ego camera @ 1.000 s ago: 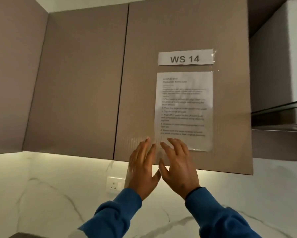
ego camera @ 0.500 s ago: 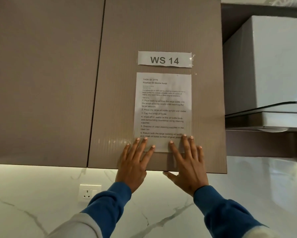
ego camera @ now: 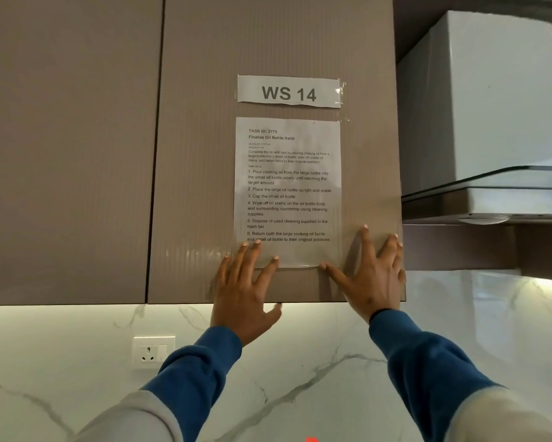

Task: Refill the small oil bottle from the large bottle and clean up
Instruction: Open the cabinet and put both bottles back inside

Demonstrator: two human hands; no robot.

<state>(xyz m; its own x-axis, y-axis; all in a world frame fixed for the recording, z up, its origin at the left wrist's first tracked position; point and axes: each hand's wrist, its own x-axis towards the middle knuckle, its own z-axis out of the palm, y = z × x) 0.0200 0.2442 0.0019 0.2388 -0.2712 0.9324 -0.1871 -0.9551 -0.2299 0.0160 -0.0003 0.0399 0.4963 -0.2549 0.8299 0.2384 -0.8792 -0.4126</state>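
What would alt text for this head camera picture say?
Two hands, left hand and right hand, press flat against a cabinet door beside a taped instruction sheet under a "WS 14" label.

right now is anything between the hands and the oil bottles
That cannot be judged: neither bottle is in view. The left hand and right hand lie flat with straight fingers on the cabinet door, at the bottom of the taped instruction sheet. The camera faces up, away from any counter.
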